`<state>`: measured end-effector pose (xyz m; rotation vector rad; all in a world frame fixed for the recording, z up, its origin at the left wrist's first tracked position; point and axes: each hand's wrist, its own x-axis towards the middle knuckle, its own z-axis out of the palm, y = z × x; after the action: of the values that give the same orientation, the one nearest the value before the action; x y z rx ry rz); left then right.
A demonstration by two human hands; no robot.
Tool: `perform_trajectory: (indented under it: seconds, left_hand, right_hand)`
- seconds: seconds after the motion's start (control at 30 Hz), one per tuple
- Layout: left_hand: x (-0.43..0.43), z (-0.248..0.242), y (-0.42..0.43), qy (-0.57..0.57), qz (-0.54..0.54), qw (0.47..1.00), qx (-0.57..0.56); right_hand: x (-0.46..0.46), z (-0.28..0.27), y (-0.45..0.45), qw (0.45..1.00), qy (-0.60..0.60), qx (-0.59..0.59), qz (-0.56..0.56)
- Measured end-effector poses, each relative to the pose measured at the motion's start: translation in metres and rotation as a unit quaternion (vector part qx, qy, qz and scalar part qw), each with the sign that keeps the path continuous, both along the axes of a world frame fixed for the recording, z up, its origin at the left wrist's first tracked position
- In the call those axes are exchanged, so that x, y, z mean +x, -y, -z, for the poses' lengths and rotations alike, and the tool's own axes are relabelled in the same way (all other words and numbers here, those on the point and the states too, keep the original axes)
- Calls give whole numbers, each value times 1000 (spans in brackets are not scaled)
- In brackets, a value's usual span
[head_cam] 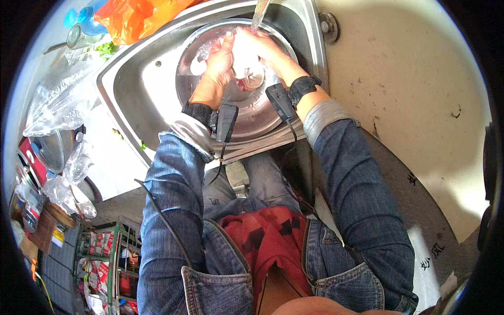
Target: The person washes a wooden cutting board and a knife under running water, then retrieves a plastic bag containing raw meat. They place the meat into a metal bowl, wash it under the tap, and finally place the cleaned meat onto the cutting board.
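Note:
Inside the double-bowl steel sink (134, 84), a round metal basin (252, 120) holds water. Over it, my left hand (219, 61) and my right hand (263, 46) grip a pale lump (245, 59) from either side. Glare washes the lump out, so I cannot tell what it is; a reddish patch shows at its lower end. Water from the tap (260, 13) runs down by my right fingertips. Left of my left hand, a smaller white piece (197, 67) lies in the basin. Some of my fingers are hidden behind the lump.
An orange plastic bag (138, 19) lies beyond the sink's left side. Clear plastic bags (63, 98) and a glass lid (55, 149) are at the left. A wire rack (114, 252) with packets stands lower left. A round metal fitting (328, 27) sits right of the sink.

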<state>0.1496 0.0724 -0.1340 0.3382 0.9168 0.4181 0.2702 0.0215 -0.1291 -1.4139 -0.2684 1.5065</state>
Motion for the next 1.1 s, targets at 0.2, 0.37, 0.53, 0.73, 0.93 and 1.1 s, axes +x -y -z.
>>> perform_trajectory:
  seconds: [0.2, 0.37, 0.53, 0.73, 0.93, 1.1]
  left_hand:
    - [8, -18, 8, -5, -99, 995, 17]
    - [21, -28, 10, 137, -90, 986, -5]
    - [10, -21, 32, 82, -79, 993, -34]
    - [-2, -15, 62, -40, 36, 975, -213]
    - [38, -9, 52, 73, -230, 934, -262]
    - [41, -13, 44, 112, -250, 930, -245]
  right_hand:
    - [-10, 2, -4, 990, 52, 10, 129]
    - [-26, -8, 5, 954, 235, 174, 68]
    - [-8, -7, 3, 987, 36, -10, 157]
    - [-12, -21, 13, 976, -4, -12, 216]
    - [-27, -36, 29, 967, -75, 41, 240]
    - [-12, -54, 38, 978, -31, 14, 206]
